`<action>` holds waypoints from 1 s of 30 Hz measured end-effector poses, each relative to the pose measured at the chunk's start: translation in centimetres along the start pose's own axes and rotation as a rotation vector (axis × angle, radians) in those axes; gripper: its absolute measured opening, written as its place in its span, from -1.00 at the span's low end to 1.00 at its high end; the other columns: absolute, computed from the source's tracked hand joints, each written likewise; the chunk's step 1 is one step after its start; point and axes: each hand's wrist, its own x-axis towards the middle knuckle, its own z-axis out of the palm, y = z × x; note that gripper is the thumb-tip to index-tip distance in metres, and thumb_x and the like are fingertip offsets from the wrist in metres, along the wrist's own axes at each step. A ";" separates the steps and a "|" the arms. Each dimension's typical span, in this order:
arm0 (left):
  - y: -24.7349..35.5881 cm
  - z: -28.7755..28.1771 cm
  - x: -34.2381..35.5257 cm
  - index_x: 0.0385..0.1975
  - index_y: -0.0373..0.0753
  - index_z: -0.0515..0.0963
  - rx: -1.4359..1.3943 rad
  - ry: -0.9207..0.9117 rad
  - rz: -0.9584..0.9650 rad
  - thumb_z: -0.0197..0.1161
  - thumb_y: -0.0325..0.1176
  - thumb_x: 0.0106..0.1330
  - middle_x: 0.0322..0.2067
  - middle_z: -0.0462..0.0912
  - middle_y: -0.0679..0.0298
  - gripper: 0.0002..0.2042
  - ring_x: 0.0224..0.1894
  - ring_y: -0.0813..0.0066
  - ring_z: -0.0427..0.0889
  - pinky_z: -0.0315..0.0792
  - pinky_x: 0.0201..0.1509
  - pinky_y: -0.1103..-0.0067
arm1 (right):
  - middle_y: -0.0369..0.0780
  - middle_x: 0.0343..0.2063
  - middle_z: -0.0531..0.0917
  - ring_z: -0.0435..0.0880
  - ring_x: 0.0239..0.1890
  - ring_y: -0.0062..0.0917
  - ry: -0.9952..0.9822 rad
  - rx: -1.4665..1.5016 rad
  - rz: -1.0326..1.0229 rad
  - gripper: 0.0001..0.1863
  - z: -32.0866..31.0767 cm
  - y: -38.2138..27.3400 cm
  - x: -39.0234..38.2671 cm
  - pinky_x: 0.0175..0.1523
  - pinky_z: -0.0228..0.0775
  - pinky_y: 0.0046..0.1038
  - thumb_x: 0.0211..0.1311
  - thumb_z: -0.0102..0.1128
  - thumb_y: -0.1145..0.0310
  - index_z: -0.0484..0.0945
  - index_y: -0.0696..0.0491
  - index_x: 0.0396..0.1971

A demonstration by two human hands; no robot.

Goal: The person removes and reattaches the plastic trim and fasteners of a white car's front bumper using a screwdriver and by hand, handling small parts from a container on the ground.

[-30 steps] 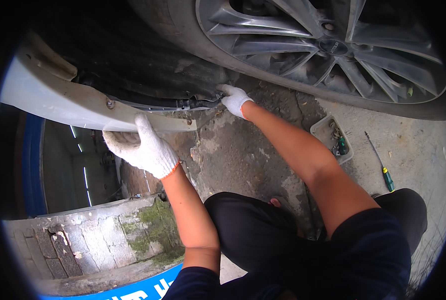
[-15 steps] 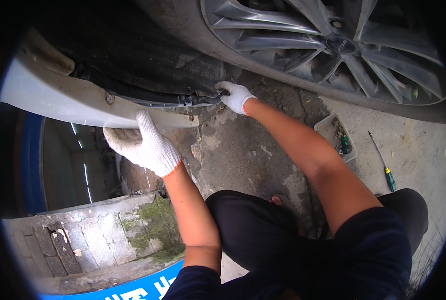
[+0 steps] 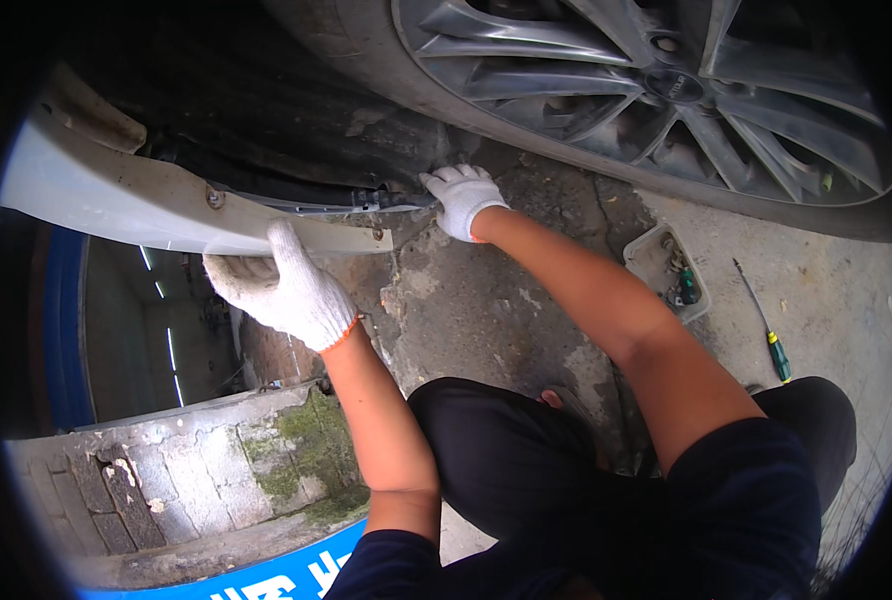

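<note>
My left hand (image 3: 271, 285), in a white knit glove with an orange cuff, grips the lower edge of a white car body panel (image 3: 116, 180), thumb upward on its face. Small fasteners (image 3: 216, 198) sit on that panel. Behind it runs a dark wheel-arch liner (image 3: 296, 110) with a narrow strip and clip (image 3: 366, 200) along its lower edge. My right hand (image 3: 461, 200), also gloved, is at the right end of that edge, fingers bent over the black liner; its fingertips are partly hidden.
A tyre with a spoked alloy wheel (image 3: 586, 90) fills the upper right. On the stained concrete (image 3: 486, 330) are a plastic tray (image 3: 651, 240) of small parts and a green-yellow screwdriver (image 3: 778, 355). At left are a dark opening (image 3: 126, 330) and mossy blockwork (image 3: 186, 490). My knees are bent below.
My right hand has shifted slightly left and turned, its fingers now lying over the edge where they curled round it before. My left hand stays on the panel, nearly still.
</note>
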 end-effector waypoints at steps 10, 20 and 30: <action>0.0 -0.2 0.3 0.36 -0.46 0.04 0.013 -0.007 0.011 0.27 -0.64 0.20 0.33 0.16 -0.19 -0.27 0.38 0.09 0.23 0.14 0.49 0.31 | -0.10 -0.09 0.63 0.60 -0.01 -0.16 0.211 0.626 -0.209 -0.69 -1.8 -1.0 0.1 0.14 0.45 -0.26 0.12 0.04 0.45 0.62 0.02 -0.13; 0.3 0.1 -0.2 0.33 -0.53 0.04 0.045 -0.008 0.016 0.27 -0.60 0.22 0.29 0.21 -0.22 -0.29 0.35 0.10 0.27 0.18 0.46 0.31 | -0.05 0.01 0.57 0.57 0.07 -0.16 0.204 0.527 -0.110 -0.59 -0.9 -4.0 0.6 0.19 0.42 -0.27 0.08 0.07 0.48 0.54 0.06 0.00; 0.0 -0.3 -0.1 0.32 -0.51 0.05 0.045 -0.002 0.036 0.28 -0.60 0.22 0.28 0.24 -0.19 -0.30 0.33 0.13 0.30 0.20 0.45 0.33 | -0.11 -0.08 0.62 0.64 -0.05 -0.24 0.220 0.678 0.019 -0.67 -2.5 -2.7 0.6 0.12 0.46 -0.32 0.08 0.16 0.38 0.62 0.03 -0.10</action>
